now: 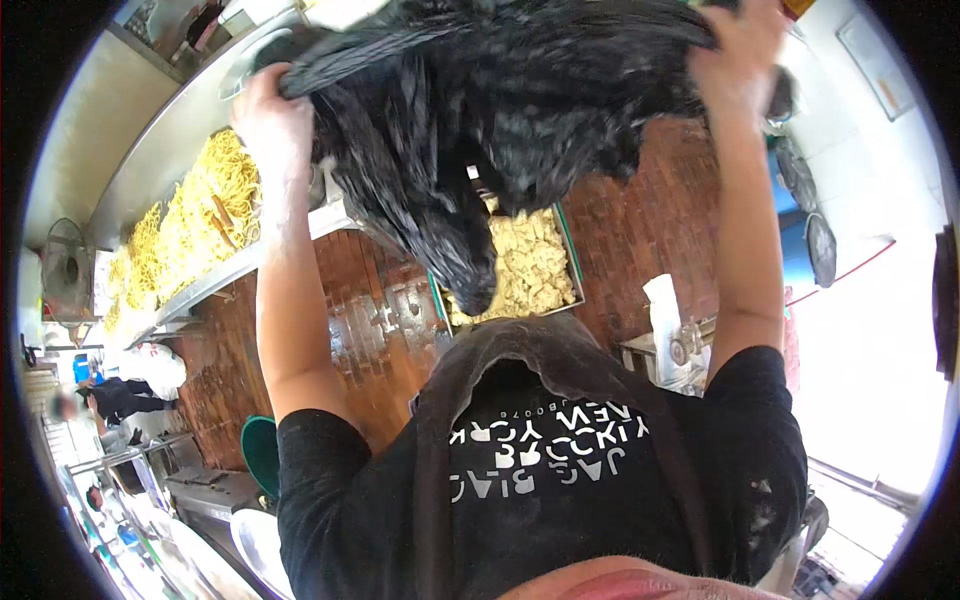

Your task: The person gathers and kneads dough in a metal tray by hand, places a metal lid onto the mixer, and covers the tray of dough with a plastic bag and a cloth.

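Observation:
A wrinkled black plastic sheet (560, 90) is stretched in the air between my raised hands, and its lower end hangs down in folds. My left hand (272, 115) grips its left edge, fingers closed. At the other edge, my right hand (740, 60) is closed on the sheet too, partly blurred by motion. Below lies a pale yellow mass of lumpy dough (535, 262) in a green-edged tray (573, 250). The hanging sheet covers part of the dough and the tray's far side.
Along the left, a long metal counter (215, 285) bears heaps of yellow noodles (200, 220). The reddish-brown floor (395, 320) has wet patches. Blue barrels (800, 245) stand on the right. A green tub (260, 457) is at lower left, and another person (125, 398) is farther off.

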A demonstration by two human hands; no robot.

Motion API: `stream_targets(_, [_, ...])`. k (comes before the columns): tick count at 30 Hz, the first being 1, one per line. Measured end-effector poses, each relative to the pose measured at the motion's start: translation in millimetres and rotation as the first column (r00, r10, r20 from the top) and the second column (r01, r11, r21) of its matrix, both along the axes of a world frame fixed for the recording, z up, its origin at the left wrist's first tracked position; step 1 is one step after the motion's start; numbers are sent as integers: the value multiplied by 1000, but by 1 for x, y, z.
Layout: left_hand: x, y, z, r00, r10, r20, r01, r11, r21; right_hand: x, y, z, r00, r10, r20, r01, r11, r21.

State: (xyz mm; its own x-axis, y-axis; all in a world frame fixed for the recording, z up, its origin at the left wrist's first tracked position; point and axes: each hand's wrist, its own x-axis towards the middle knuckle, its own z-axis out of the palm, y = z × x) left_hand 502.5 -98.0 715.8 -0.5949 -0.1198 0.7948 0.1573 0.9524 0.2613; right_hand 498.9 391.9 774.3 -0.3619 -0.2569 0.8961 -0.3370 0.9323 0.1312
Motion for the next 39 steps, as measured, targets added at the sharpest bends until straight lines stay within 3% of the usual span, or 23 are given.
stream_targets(2, [36, 22, -25, 953, -254, -165, 274, 955, 115, 41, -1, -35, 936, 304, 178, -319, 945, 66])
stream_targets(3, [64, 17, -106, 957, -169, 237, 159, 985, 60, 56, 0, -66, 861, 438, 258, -471, 879, 79])
stream_targets(4, [92, 11, -187, 760, 10, 650, 122, 980, -158, 74, 0, -145, 802, 30, 596, -261, 915, 307])
stream_targets(5, [119, 6, -267, 490, 172, 855, 252, 911, -327, 98, 4, -215, 482, 4, 876, -319, 932, 171])
stream_targets(6, [158, -14, -358, 79, 146, 986, 430, 887, -165, 119, 29, -278, 251, -82, 964, -360, 917, 172])
stream_targets(8, [202, -8, -381, -217, -111, 970, 233, 959, 162, 140, 64, -360, -66, -159, 985, -367, 922, 125])
stream_targets(10, [157, -10, -386, 284, 90, 955, -25, 996, -87, 92, 59, -324, 362, 19, 932, -307, 947, 100])
stream_targets(11, [126, -18, -348, 542, 58, 838, 150, 975, -165, 64, 46, -286, 374, -41, 926, -133, 986, 97])
stream_targets(12, [85, -20, -304, 685, -123, 718, 96, 992, 78, 36, 32, -243, 467, -23, 884, -59, 997, 57])
stream_targets(13, [46, -26, -283, 763, -206, 612, 45, 962, 269, 10, 32, -219, 694, 75, 716, -90, 996, -17])
stream_targets(16, [6, -11, -198, 958, -204, 202, 174, 972, 160, 4, -3, -146, 910, 64, 409, -5, 990, -143])
stream_targets(18, [33, 2, -239, 905, -247, 347, 146, 945, 291, 25, 10, -201, 850, 30, 526, 4, 998, -64])
stream_targets(20, [106, -24, -402, 393, -167, 904, 114, 985, 132, 76, 72, -387, 434, -134, 891, -168, 959, 227])
stream_targets(21, [146, 8, -386, -104, 230, 968, 548, 825, -137, 98, 66, -392, -81, -356, 931, -404, 865, 296])
stream_targets(22, [184, 3, -452, -528, 216, 821, 609, 770, 190, 131, 53, -381, -495, -590, 638, -631, 749, 204])
stream_targets(23, [218, -1, -468, -628, 180, 757, 600, 732, 323, 149, 45, -379, -650, -746, 144, -755, 656, -9])
stream_targets(26, [157, -8, -468, -739, -33, 673, 452, 716, 532, 62, 96, -425, -802, -313, 509, -432, 893, -131])
stream_targets(27, [114, -16, -482, -710, 29, 704, 451, 786, 423, 28, 99, -445, -803, -73, 592, -276, 925, -260])
stream_targets(29, [18, -10, -523, -490, 57, 870, 272, 958, 91, -55, 64, -509, -603, -52, 796, -48, 998, 29])
stream_targets(31, [-42, -36, -653, -200, 145, 969, 267, 960, -89, -107, 63, -640, -46, 106, 993, -126, 986, -111])
stream_targets(32, [-59, -40, -700, 98, 83, 992, 138, 986, -96, -125, 56, -697, 266, 40, 963, -216, 976, 19])
stream_targets(34, [-102, -33, -774, 310, 55, 949, 69, 994, -81, -163, 30, -773, 458, -247, 854, -205, 906, 372])
stream_targets(39, [-166, -26, -913, 572, 185, 799, 103, 950, -294, -215, 21, -939, 154, -409, 899, 245, 898, 366])
